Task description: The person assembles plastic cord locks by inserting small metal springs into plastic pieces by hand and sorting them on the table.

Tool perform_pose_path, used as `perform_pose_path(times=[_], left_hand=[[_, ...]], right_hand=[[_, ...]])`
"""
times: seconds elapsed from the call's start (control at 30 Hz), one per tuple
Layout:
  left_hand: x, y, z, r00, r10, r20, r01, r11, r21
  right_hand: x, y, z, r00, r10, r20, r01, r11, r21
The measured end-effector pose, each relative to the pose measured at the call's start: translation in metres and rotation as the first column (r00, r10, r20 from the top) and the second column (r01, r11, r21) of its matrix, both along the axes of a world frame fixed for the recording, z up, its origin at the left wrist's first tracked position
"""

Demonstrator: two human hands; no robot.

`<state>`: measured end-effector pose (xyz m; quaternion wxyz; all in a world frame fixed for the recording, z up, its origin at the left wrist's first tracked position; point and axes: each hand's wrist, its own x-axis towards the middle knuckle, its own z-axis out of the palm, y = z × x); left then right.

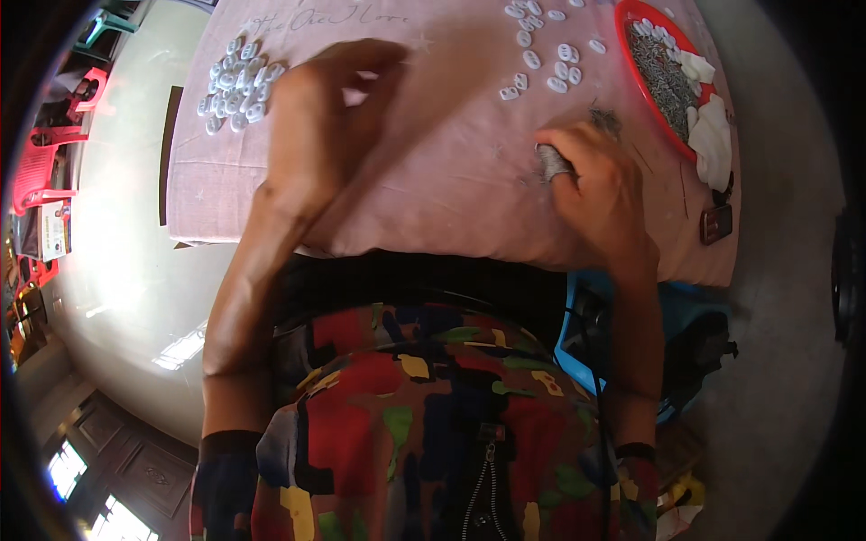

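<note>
My left hand (329, 113) hovers over the left part of a pink cloth-covered table, beside a cluster of white oval pieces (236, 88) with dark marks. Its thumb and fingers curve toward each other with a small gap showing between them. The fingertips are blurred, and anything in them is hidden. At the right, my right hand (600, 176) is low over the cloth with its fingers curled. Something grey (552, 163) sits at its thumb and forefinger; whether it is a wrap or a held bundle I cannot tell. Thin grey bits (606, 121) lie just beyond that hand.
More white oval pieces (530, 59) are scattered at the far right. A red tray (629, 68) holds many small grey metal bits and white ovals. White cloth (711, 144) drapes over its edge. A dark phone-like device (717, 224) rests by the right table edge.
</note>
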<state>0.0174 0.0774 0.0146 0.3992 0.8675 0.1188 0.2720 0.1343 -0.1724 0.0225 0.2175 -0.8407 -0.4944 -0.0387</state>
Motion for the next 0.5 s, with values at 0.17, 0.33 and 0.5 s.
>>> perform_pose_path(times=[0.17,0.33,0.5], left_hand=[[0.048,-0.036,-0.017,0.975,-0.22,-0.023,0.217,0.932,0.292],[0.052,-0.047,-0.034,0.974,-0.225,0.023,0.202,0.91,0.361],[0.04,-0.039,-0.031,0.944,-0.328,-0.043,0.33,0.928,0.174]], right_hand=[[0.006,-0.012,0.005,0.996,-0.067,-0.066,0.068,0.997,0.018],[-0.004,-0.009,0.003,0.998,0.005,-0.063,-0.003,0.999,0.035],[0.0,-0.005,0.001,1.0,-0.021,-0.001,0.021,0.998,0.052]])
